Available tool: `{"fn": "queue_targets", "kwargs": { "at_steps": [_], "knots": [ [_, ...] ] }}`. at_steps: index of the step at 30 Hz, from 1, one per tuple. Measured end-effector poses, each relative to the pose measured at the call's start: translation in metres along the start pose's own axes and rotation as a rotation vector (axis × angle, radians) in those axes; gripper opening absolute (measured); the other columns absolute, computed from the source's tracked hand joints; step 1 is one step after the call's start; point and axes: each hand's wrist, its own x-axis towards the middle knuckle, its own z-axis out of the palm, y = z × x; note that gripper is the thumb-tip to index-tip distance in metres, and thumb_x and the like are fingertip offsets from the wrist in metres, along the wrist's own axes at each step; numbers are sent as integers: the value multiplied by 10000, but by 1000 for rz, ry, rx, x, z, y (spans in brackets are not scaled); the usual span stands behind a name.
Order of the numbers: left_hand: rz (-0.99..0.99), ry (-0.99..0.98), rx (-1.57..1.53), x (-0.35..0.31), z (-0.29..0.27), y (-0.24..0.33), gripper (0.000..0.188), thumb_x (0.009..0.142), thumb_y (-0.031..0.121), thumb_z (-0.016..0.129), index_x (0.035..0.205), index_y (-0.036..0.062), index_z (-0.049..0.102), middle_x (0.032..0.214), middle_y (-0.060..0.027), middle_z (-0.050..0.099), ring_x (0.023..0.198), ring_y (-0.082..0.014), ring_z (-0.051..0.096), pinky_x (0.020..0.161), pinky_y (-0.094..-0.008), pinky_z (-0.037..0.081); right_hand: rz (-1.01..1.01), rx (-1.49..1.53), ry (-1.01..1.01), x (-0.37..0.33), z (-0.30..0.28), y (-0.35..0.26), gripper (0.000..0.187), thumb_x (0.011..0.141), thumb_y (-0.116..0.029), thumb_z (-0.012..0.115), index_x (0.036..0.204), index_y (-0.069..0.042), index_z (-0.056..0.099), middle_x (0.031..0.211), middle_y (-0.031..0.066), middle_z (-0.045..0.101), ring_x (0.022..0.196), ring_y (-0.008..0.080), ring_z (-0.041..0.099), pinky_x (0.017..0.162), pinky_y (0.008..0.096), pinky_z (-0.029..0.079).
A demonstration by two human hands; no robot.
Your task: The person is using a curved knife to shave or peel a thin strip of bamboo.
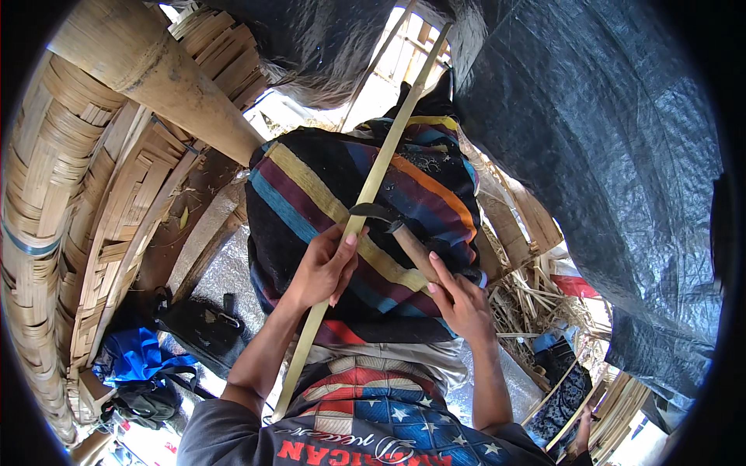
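Observation:
My left hand (323,269) grips a long, flat, pale bamboo strip (387,151), its thumb lying along the upper face. The strip slants from beside my body at the bottom up to the far top. In my right hand (466,304) is a curved knife (414,252), held by its round wooden handle with the fingers partly stretched along it. Its dark hooked blade crosses the strip just beyond my left thumb; whether the edge bites in cannot be made out. Beneath both hands, a dark striped cloth (301,200) covers my lap.
A woven bamboo wall (58,186) and a thick bamboo pole (167,74) stand at left. Dark plastic sheeting (590,147) hangs at right. A black bag (203,335) and blue bag (136,356) lie lower left. Bamboo scraps (528,307) lie right, near another person's hand (584,426).

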Motion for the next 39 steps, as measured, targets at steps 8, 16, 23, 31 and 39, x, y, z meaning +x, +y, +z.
{"fn": "queue_targets", "kwargs": {
  "at_steps": [8, 16, 23, 31, 39],
  "knots": [
    [22, -80, -181, 18, -9, -18, 443, 1128, 426, 385, 1127, -7, 477, 646, -10, 443, 309, -104, 410, 314, -231, 375, -79, -51, 18, 9, 2, 11, 580, 974, -262, 703, 1527, -305, 531, 719, 116, 590, 600, 312, 643, 558, 457, 529],
    [52, -106, -78, 18, -6, -21, 389, 1130, 393, 398, 1122, 8, 453, 688, -21, 462, 334, -111, 423, 328, -241, 385, -239, -189, 101, 27, 5, 52, 587, 932, -270, 746, 1490, -324, 572, 760, 74, 602, 588, 286, 646, 539, 422, 550],
    [89, -6, -31, 31, -17, -24, 398, 1130, 397, 402, 1124, 7, 476, 678, -8, 442, 357, -98, 414, 322, -247, 371, -42, -283, 26, 44, 19, 40, 580, 965, -211, 719, 1511, -288, 540, 895, 181, 698, 755, 401, 696, 632, 479, 539],
    [19, -83, -92, 20, -7, -24, 365, 1135, 370, 405, 1134, 9, 462, 703, -21, 498, 352, -100, 448, 333, -247, 360, 277, -202, 538, 69, -17, 77, 493, 1087, -342, 516, 1552, -184, 473, 1198, 259, 707, 973, 470, 717, 772, 510, 568],
    [63, -165, -292, 27, -17, -25, 370, 1137, 359, 392, 1129, -5, 455, 709, -35, 497, 334, -104, 423, 296, -239, 362, -85, -59, 101, 26, 1, 23, 528, 997, -274, 677, 1509, -253, 552, 920, 146, 651, 791, 376, 676, 673, 477, 557]
  ]
}}
